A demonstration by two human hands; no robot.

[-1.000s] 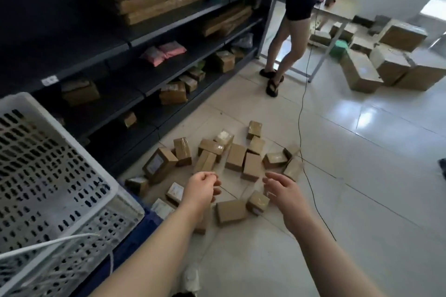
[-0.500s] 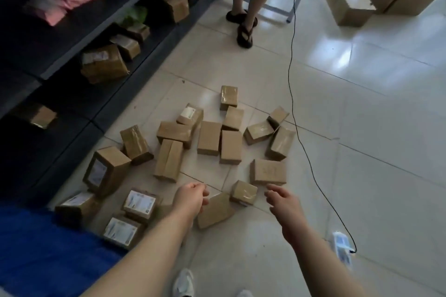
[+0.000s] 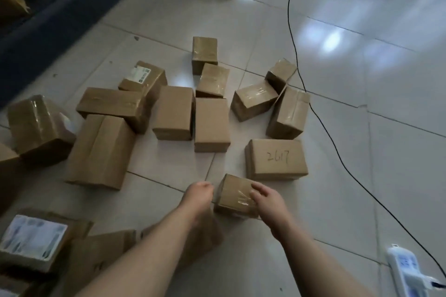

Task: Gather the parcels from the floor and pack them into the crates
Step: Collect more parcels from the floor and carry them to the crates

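- At the far left edge, a brown cardboard parcel wrapped in clear tape (image 3: 38,125) stands tilted on the pale tiled floor (image 3: 398,152); in the near left corner lies a flat cardboard parcel with a white printed label (image 3: 33,240).
- Toward the middle, many plain brown cardboard boxes (image 3: 173,113) lie scattered and partly touching each other. No crate shows in this view, so all these parcels are, in my judgement, still to be gathered.
- The left hand (image 3: 199,198) is just beside the left edge of the small taped cardboard box (image 3: 233,196), with the fingers curled together. I cannot tell if it touches the box already.
- The right hand (image 3: 265,200) lies over the top right part of the same box, fingers bent and resting on the tape — not yet closed around it, it seems.
- To do this step well, I would press both palms on opposite sides before lifting, because the shiny tape may be slippery, and lift straight up so the neighbour is not pushed.
- Just behind is a cardboard box with handwritten numbers on its top (image 3: 276,158).
- At the right a thin black cable (image 3: 337,152) runs across the floor to a white power strip (image 3: 407,270) — better to keep the arms and the box away from it.
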